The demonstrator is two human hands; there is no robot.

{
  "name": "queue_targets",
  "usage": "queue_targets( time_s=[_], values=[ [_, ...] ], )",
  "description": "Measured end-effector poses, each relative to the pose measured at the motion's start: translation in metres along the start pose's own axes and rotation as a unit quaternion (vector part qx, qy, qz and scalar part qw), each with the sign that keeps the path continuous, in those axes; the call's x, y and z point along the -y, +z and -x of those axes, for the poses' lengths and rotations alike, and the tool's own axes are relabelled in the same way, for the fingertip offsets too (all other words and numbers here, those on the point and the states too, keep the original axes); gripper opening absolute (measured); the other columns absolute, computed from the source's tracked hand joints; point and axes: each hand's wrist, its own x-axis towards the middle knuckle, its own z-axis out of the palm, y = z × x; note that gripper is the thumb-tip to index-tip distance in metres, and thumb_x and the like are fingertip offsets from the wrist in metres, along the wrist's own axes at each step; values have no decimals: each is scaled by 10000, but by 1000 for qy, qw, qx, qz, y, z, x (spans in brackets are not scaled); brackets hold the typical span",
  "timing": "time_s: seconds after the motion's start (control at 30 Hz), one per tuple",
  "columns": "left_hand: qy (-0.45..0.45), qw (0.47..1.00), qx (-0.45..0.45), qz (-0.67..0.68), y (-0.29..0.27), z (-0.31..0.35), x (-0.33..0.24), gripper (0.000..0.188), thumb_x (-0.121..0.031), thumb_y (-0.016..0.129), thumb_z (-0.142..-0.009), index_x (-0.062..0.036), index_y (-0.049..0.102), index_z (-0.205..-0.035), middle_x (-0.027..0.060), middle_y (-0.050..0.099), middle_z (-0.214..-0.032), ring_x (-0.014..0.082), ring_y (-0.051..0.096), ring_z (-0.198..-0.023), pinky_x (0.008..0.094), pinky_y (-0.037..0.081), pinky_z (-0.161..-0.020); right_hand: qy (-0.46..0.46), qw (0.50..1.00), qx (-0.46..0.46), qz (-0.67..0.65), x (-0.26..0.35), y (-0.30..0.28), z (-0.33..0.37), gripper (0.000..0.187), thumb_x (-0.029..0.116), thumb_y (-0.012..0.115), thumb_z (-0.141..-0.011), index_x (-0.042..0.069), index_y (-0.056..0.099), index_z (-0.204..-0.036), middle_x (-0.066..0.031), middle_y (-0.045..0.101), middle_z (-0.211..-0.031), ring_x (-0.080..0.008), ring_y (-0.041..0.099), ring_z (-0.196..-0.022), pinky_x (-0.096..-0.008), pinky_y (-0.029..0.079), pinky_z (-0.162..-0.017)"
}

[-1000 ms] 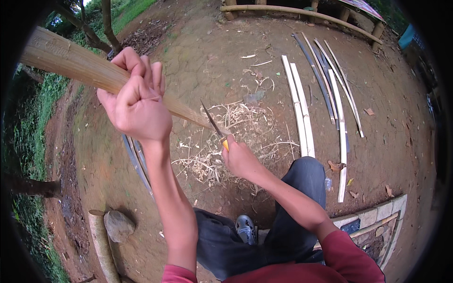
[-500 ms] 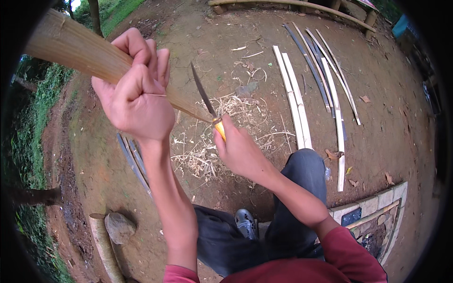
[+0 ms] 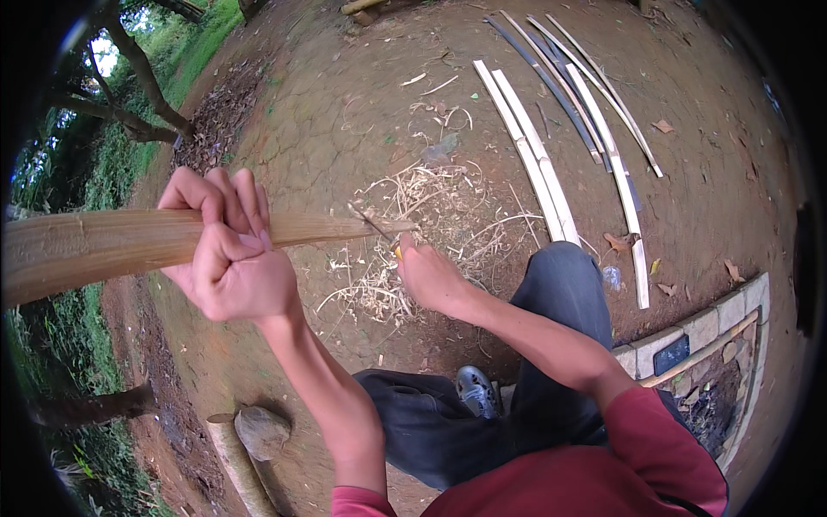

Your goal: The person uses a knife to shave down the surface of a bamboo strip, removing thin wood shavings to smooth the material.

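A long pale bamboo strip (image 3: pixel 95 250) reaches in from the left edge, its thin far end over the middle of the ground. My left hand (image 3: pixel 241 267) is closed around it, with the fingers over the top. In my right hand (image 3: pixel 435 280) is a knife (image 3: pixel 372 222) with a dark narrow blade; a bit of its yellow handle shows at the fist. The blade lies across the strip close to its thin end and seems to touch it. My right fingers hide most of the handle.
Curled shavings (image 3: pixel 413 194) litter the ground below my hands. Pale split bamboo slats (image 3: pixel 525 142) and dark ones (image 3: pixel 551 82) lie at the far right. A dark phone-like slab (image 3: pixel 670 355) rests on a stone border (image 3: pixel 650 345). A log (image 3: pixel 237 465) and a rock (image 3: pixel 263 433) lie at lower left.
The bamboo strip has swung from a slant to nearly level. My left hand is lower and further left. The knife blade has tilted leftward and now crosses the strip's end. My view has shifted.
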Motion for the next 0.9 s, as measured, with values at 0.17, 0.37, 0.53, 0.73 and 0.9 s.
queue_targets(
  time_s=[0.17,0.37,0.53,0.73,0.9],
  values=[
    [-30,999,-24,-5,-9,2,-8,194,23,357,-507,-46,258,-659,39,240,-651,115,218,-503,229,212,-435,-21,999,40,-11,35,-22,3,248,44,480,-902,-163,459,-1037,-280,625,-662,-433,664,-665,-479,541,-588],
    [-17,998,-53,-10,-14,-4,-7,159,4,357,-528,-59,291,-657,28,249,-560,104,204,-477,229,206,-421,44,996,69,45,-7,16,-12,281,34,460,-908,-191,461,-1077,-304,634,-776,-400,677,-767,-437,571,-669],
    [-27,999,-24,-11,-42,-7,-8,127,-12,356,-564,-62,305,-669,31,267,-553,104,227,-455,218,209,-399,32,996,80,-12,18,-11,-8,335,70,475,-922,-198,463,-1122,-278,631,-695,-403,673,-700,-456,555,-627],
    [-41,999,-4,15,-28,3,-13,149,8,383,-550,-54,316,-667,33,279,-551,104,224,-452,213,214,-401,-38,998,32,-27,51,-18,8,320,96,477,-941,-153,419,-1133,-231,587,-564,-408,638,-593,-471,515,-520],
    [-31,999,-1,34,-11,6,-8,158,30,391,-551,-52,314,-662,33,278,-552,101,221,-454,207,218,-405,33,998,45,4,2,12,-8,305,58,457,-933,-178,433,-1124,-246,620,-640,-399,657,-621,-463,532,-569]
  ],
)
